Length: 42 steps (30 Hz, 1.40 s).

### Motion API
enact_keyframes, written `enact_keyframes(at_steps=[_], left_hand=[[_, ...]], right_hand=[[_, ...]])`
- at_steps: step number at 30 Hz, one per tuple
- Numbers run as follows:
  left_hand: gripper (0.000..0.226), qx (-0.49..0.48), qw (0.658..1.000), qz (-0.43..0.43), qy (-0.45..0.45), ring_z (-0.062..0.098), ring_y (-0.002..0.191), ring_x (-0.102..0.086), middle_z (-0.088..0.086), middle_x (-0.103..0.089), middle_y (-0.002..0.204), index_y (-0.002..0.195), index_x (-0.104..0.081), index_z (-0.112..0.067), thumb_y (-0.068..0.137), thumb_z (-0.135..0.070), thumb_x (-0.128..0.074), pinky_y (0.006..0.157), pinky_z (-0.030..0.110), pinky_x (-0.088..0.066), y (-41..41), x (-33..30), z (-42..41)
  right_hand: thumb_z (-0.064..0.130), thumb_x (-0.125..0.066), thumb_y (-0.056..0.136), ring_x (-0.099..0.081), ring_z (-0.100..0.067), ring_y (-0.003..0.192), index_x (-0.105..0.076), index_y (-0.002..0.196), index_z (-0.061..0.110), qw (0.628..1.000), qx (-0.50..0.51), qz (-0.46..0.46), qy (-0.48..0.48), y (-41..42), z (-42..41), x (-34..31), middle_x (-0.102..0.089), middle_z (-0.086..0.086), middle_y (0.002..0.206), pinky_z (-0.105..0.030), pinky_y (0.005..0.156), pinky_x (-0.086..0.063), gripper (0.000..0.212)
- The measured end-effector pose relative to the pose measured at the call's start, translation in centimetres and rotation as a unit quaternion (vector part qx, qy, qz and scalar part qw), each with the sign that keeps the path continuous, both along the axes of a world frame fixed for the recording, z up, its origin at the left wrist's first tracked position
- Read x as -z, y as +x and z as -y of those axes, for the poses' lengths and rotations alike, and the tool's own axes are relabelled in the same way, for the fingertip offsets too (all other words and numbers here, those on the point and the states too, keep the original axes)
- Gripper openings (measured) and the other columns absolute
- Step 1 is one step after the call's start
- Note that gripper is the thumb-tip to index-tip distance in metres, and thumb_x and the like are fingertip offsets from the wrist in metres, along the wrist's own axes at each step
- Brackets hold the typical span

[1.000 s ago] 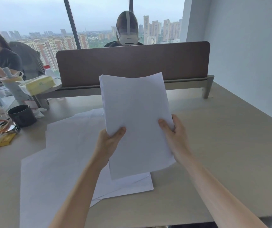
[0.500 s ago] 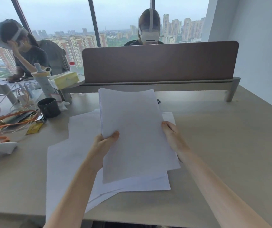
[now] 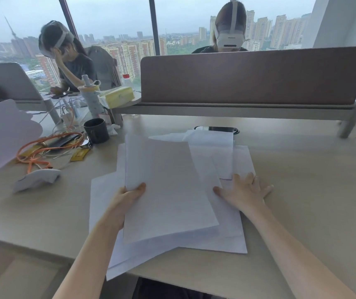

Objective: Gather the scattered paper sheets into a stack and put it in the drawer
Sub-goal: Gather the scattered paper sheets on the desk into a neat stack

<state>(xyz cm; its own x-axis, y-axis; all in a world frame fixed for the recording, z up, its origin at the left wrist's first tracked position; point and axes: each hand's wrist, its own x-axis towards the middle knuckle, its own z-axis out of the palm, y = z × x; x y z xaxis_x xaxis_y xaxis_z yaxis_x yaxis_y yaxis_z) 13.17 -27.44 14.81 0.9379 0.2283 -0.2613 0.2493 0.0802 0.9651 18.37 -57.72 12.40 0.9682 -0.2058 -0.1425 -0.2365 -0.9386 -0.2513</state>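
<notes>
My left hand [image 3: 129, 197] grips the left edge of a white paper stack [image 3: 168, 190], thumb on top, and holds it low and tilted over the desk. Several loose white sheets [image 3: 220, 152] lie spread on the beige desk [image 3: 302, 190] under and around the stack, some reaching past the front edge. My right hand [image 3: 245, 190] lies flat with fingers spread on the loose sheets to the right of the stack. No drawer is visible.
A brown divider panel [image 3: 254, 76] stands along the back of the desk, with two people behind it. At the left are a dark mug [image 3: 96, 130], orange cables [image 3: 43, 152], a white device [image 3: 37, 179], a bottle [image 3: 91, 98] and a yellow tissue pack [image 3: 119, 96].
The stack has come down from upright to low over the desk. My right hand let go of its right edge and now rests flat on the loose sheets. The view shifted left.
</notes>
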Motion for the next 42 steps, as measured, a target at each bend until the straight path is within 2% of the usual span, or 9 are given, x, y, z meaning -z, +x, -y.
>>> enact_keyframes(at_steps=[8,15,19,22,28,32,35,39,42], left_hand=[[0.009,0.012,1.000,-0.009,0.016,0.018,0.059,-0.073,0.004,-0.077,0.071,0.094,-0.069,-0.007,0.093,-0.014,-0.064,0.056,0.030,-0.061,0.6,0.9,0.1],[0.014,0.021,0.999,-0.021,0.045,0.023,0.068,-0.074,0.010,-0.077,0.084,0.098,-0.069,-0.006,0.091,-0.018,-0.067,0.061,0.033,-0.061,1.4,1.2,0.2],[0.009,0.029,0.997,-0.029,0.058,0.017,0.062,-0.074,0.001,-0.077,0.071,0.092,-0.070,-0.009,0.091,-0.017,-0.068,0.056,0.028,-0.058,1.8,1.4,0.3],[0.011,0.035,0.997,-0.035,0.060,0.020,0.066,-0.074,0.003,-0.077,0.074,0.096,-0.070,-0.008,0.090,-0.017,-0.068,0.061,0.031,-0.059,2.0,1.5,0.5],[0.024,0.032,0.997,-0.035,0.059,0.031,0.079,-0.073,0.015,-0.076,0.090,0.104,-0.068,-0.003,0.088,-0.020,-0.071,0.072,0.040,-0.060,2.1,1.5,0.8],[0.007,0.040,0.998,-0.019,0.054,0.016,0.058,-0.073,0.001,-0.076,0.067,0.089,-0.069,-0.010,0.091,-0.017,-0.068,0.055,0.027,-0.057,2.0,1.3,1.3],[0.007,0.041,0.998,-0.013,0.035,0.016,0.058,-0.073,0.002,-0.076,0.068,0.090,-0.069,-0.010,0.091,-0.016,-0.067,0.051,0.026,-0.057,1.8,0.9,1.4],[0.014,0.019,1.000,-0.004,0.018,0.021,0.063,-0.074,0.007,-0.077,0.076,0.099,-0.070,-0.006,0.090,-0.017,-0.068,0.054,0.029,-0.058,1.7,0.4,0.2],[0.015,0.005,1.000,-0.001,0.008,0.021,0.063,-0.074,0.008,-0.077,0.077,0.101,-0.069,-0.007,0.090,-0.017,-0.067,0.052,0.028,-0.057,1.5,0.3,-1.0]], right_hand=[[0.062,-0.061,0.083,-0.043,-0.030,0.138,-0.042,0.143,0.026,0.994,-0.013,0.056,0.089,1.1,-0.5,-1.0,-0.055,0.000,0.143,-0.059,0.115,-0.022,0.073],[0.053,-0.064,0.086,-0.040,-0.042,0.134,-0.036,0.144,0.017,0.995,-0.001,0.064,0.080,0.9,-0.8,-0.3,-0.046,-0.023,0.142,-0.050,0.112,-0.031,0.073],[0.051,-0.061,0.090,-0.041,-0.039,0.136,-0.035,0.146,0.015,0.995,-0.003,0.068,0.067,0.4,-1.1,-0.9,-0.050,-0.017,0.143,-0.047,0.106,-0.034,0.072],[0.039,-0.067,0.090,-0.042,-0.035,0.137,-0.037,0.149,0.016,0.976,0.012,0.075,0.203,0.8,-0.7,-1.6,-0.055,-0.009,0.142,-0.043,0.108,-0.036,0.070],[0.009,-0.078,0.082,-0.062,-0.028,0.114,-0.046,0.137,0.020,0.875,0.084,0.109,0.464,1.1,0.1,-1.5,-0.058,-0.004,0.131,-0.047,0.096,-0.053,0.064],[0.009,-0.088,0.072,-0.066,-0.034,0.107,-0.037,0.144,0.024,0.862,0.101,0.070,0.491,1.3,0.4,-1.0,-0.056,-0.009,0.128,-0.050,0.085,-0.058,0.090],[0.013,-0.092,0.065,-0.067,-0.033,0.107,-0.041,0.145,0.017,0.865,0.114,0.083,0.481,1.4,0.6,-0.9,-0.061,-0.009,0.127,-0.051,0.089,-0.058,0.095],[0.008,-0.080,0.081,-0.071,-0.030,0.084,-0.068,0.110,0.000,0.860,0.131,0.091,0.484,1.8,1.7,-1.0,-0.073,-0.018,0.106,-0.041,0.081,-0.059,0.032],[0.005,-0.069,0.088,-0.068,-0.027,0.075,-0.068,0.088,0.005,0.860,0.142,0.110,0.477,1.4,2.5,-1.2,-0.073,-0.020,0.099,-0.033,0.069,-0.054,0.001]])
